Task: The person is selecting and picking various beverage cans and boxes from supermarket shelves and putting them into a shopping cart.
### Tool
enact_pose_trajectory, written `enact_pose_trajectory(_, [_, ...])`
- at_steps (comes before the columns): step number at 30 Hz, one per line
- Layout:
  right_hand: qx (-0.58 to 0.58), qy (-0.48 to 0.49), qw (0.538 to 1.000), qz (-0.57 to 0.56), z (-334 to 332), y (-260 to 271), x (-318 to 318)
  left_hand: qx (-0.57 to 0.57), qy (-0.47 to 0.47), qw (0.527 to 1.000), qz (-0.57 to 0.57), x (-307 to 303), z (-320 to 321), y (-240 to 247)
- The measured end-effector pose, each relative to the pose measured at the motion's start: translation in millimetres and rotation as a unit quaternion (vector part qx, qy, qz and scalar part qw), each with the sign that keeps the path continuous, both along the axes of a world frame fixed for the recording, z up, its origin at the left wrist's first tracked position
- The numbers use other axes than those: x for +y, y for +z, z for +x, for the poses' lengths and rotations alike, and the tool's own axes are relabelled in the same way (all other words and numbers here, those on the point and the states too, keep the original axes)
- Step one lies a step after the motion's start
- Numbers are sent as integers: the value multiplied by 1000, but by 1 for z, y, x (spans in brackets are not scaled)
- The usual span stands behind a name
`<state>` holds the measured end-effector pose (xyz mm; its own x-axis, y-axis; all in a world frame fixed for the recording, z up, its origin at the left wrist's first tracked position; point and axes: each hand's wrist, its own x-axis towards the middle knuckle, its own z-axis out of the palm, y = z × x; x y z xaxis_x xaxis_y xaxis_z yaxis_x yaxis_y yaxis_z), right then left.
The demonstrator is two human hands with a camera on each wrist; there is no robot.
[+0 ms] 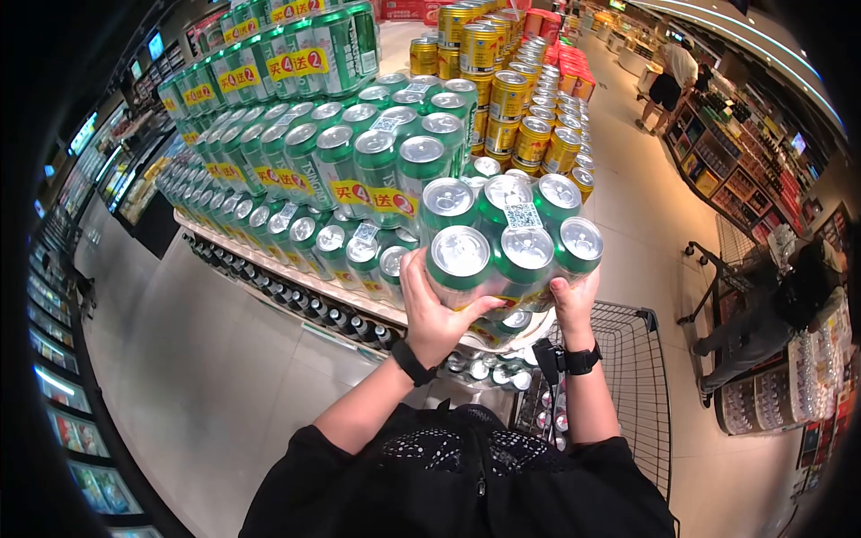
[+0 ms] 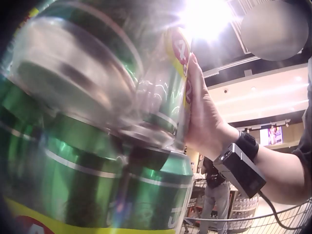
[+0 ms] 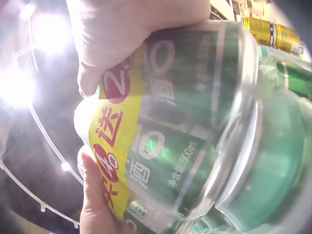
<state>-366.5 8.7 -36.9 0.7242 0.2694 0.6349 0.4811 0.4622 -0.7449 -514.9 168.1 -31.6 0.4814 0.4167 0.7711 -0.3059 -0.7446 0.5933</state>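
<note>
Both hands hold a shrink-wrapped pack of green beer cans (image 1: 459,251) between them, in front of the body at the corner of a stacked display. My left hand (image 1: 439,309) grips its left side, thumb across the front. On the right side, my right hand (image 1: 575,309) grips it with the thumb at the front; most of its fingers are hidden in the head view. The pack leans a little, silver lids up, with a QR label on top. A yellow band with red circles (image 3: 114,117) runs round the cans. Below, the left wrist view shows more green cans (image 2: 83,156) close under it.
Stacked green can packs (image 1: 296,152) fill the display to the left, gold cans (image 1: 509,94) behind. A wire shopping cart (image 1: 628,359) stands by my right arm. Dark bottles (image 1: 314,307) line a low shelf. Another person (image 1: 762,296) is at the right, near wrapped bottle packs (image 1: 771,394).
</note>
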Motion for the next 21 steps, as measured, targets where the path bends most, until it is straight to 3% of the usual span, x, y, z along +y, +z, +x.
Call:
enact_pose_trajectory(4, [-4, -50, 999, 8, -19, 3, -7, -14, -12, 1000, -23, 3, -6, -7])
enact_pose_trajectory(8, [8, -117, 993, 21, -62, 16, -23, -61, -101, 993, -26, 8, -36, 2])
enact_pose_trajectory(9, [-2, -142, 990, 13, -74, 19, -29, -111, -140, 978, -107, 6, -39, 12])
enact_pose_trajectory(14, [-40, -198, 977, 64, -144, 59, -21, 64, -171, 983, -8, 45, -89, 86])
enact_pose_trajectory(16, [-50, -210, 973, 78, -166, 71, -1, -93, -114, 985, 90, 63, -92, 99])
enact_pose_trajectory(18, [-53, -219, 970, 90, -184, 76, 24, -154, -96, 970, 164, 104, -91, 104])
enact_pose_trajectory(20, [-51, -225, 968, 99, -202, 75, 54, -148, -106, 975, 130, 129, -112, 136])
enact_pose_trajectory(21, [-49, -226, 967, 103, -209, 75, 72, -96, -116, 973, 172, 149, -124, 154])
